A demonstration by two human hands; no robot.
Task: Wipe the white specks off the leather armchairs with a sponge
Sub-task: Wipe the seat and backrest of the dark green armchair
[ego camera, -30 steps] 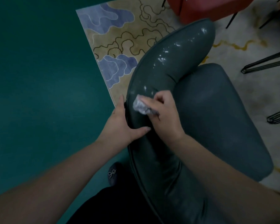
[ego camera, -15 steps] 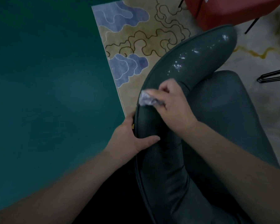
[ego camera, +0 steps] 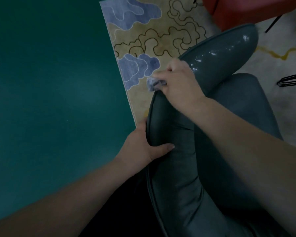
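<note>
A dark grey leather armchair (ego camera: 178,168) fills the lower right, seen from above its curved backrest. White specks (ego camera: 212,54) dot the far part of the backrest rim. My right hand (ego camera: 179,82) pinches a small pale crumpled sponge (ego camera: 154,84) at the outer edge of the rim, just short of the specks. My left hand (ego camera: 143,146) grips the near side of the backrest, thumb laid across the leather and fingers hidden behind the edge.
A patterned rug (ego camera: 152,31) in beige and blue lies under the chair, beside a plain teal floor (ego camera: 50,82). A red chair (ego camera: 246,11) stands at the top right. Thin black metal legs (ego camera: 292,79) show at the right edge.
My right hand has slid the sponge along the backrest rim to its outer edge, nearer the specks. My left hand keeps its hold lower on the backrest. The view has shifted.
</note>
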